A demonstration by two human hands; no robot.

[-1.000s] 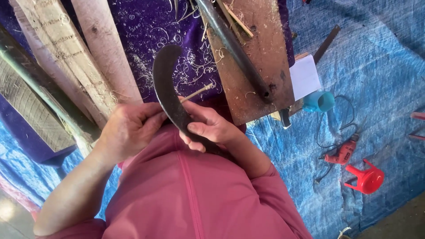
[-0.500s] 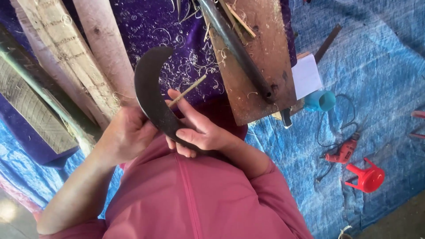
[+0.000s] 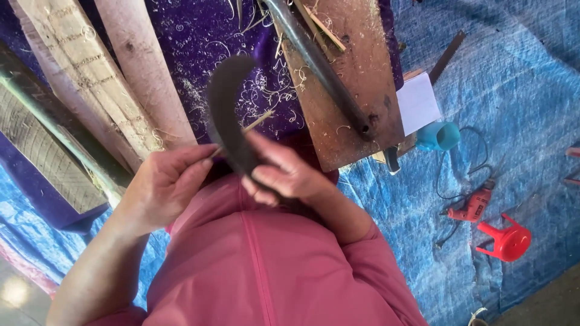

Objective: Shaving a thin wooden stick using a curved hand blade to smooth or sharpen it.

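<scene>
My right hand [image 3: 284,175] grips the handle end of a dark curved blade [image 3: 225,111] whose tip arcs up and to the right over the purple cloth [image 3: 199,36]. My left hand [image 3: 163,184] pinches one end of a thin bamboo stick [image 3: 257,122] that lies across the blade's inner edge. Both hands are just above my pink top [image 3: 254,265]. Fine curled shavings lie scattered on the cloth.
Rough wooden planks [image 3: 72,66] and a green pole [image 3: 48,115] lean at the left. A brown wooden board [image 3: 356,72] carries a dark metal bar [image 3: 320,63]. On the blue tarp [image 3: 513,78] lie a teal cup [image 3: 440,136], a red drill [image 3: 474,205] and a small red stool [image 3: 507,241].
The blade has shifted left and tilted, then drawn slightly back, while the stick slid along its edge. My left hand has opened out a little, now pinching the stick's end.
</scene>
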